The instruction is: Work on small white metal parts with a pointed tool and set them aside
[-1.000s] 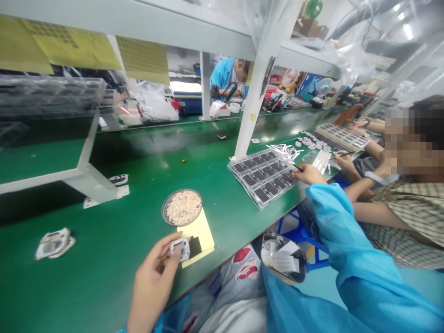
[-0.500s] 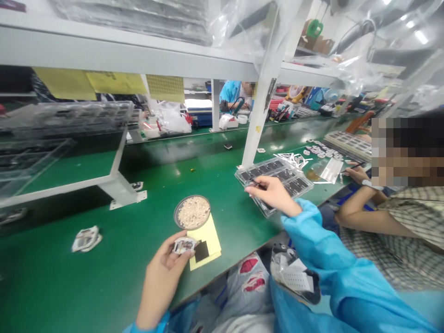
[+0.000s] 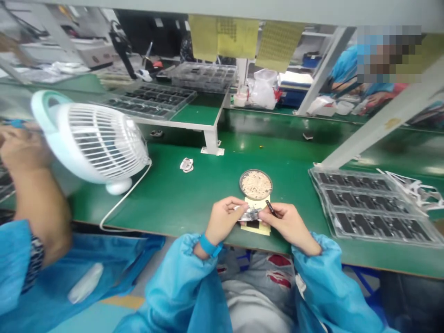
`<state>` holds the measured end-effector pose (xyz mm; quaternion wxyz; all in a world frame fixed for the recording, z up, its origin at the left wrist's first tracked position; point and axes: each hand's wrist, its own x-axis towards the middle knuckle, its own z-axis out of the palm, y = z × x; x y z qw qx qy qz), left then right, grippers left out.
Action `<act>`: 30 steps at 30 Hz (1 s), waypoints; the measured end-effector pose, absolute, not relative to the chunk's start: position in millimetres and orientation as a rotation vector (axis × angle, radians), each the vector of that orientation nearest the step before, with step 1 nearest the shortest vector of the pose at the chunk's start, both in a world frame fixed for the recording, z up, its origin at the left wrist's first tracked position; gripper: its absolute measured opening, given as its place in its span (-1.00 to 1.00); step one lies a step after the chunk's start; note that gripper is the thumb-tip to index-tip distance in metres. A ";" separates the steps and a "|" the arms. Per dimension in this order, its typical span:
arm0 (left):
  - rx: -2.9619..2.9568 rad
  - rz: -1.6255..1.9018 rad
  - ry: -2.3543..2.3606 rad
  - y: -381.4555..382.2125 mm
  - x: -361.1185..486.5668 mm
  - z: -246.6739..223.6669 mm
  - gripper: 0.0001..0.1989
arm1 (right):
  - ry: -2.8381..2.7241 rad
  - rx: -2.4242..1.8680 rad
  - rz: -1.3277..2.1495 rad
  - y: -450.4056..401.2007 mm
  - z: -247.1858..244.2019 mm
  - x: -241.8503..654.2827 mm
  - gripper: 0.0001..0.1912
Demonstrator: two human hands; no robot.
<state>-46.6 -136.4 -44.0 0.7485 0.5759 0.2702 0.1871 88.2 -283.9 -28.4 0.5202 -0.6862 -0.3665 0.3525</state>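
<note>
Over a yellow paper pad [image 3: 264, 230], my left hand [image 3: 222, 221] is closed on a small white-framed part [image 3: 245, 215]. My right hand [image 3: 289, 224] is closed on a slim black tool [image 3: 271, 208], perhaps tweezers, whose upper end sticks out past the thumb. The right fingertips meet the part's right side, where a small dark, shiny piece [image 3: 255, 213] shows; whether it is attached I cannot tell. Just beyond my hands stands a round dish [image 3: 240, 190] of pale granules [image 3: 256, 183].
A clear tray [image 3: 329, 226] of black flat pieces lies at right, beside white strips [image 3: 421, 187]. Another white-framed part [image 3: 186, 164] rests on the green bench. At left are a white fan [image 3: 104, 141] with its cord and another person's arm [image 3: 45, 199]. A slanted post [image 3: 374, 111] rises behind the tray.
The view has swung left. My right hand has come from the black-piece tray to the white-framed part in my left hand, and a small dark piece now shows at that part.
</note>
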 end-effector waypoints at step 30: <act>1.143 0.555 0.460 -130.9 -75.9 -34.0 -0.63 | -0.926 -1.759 0.785 -241.4 -22.7 67.3 -0.59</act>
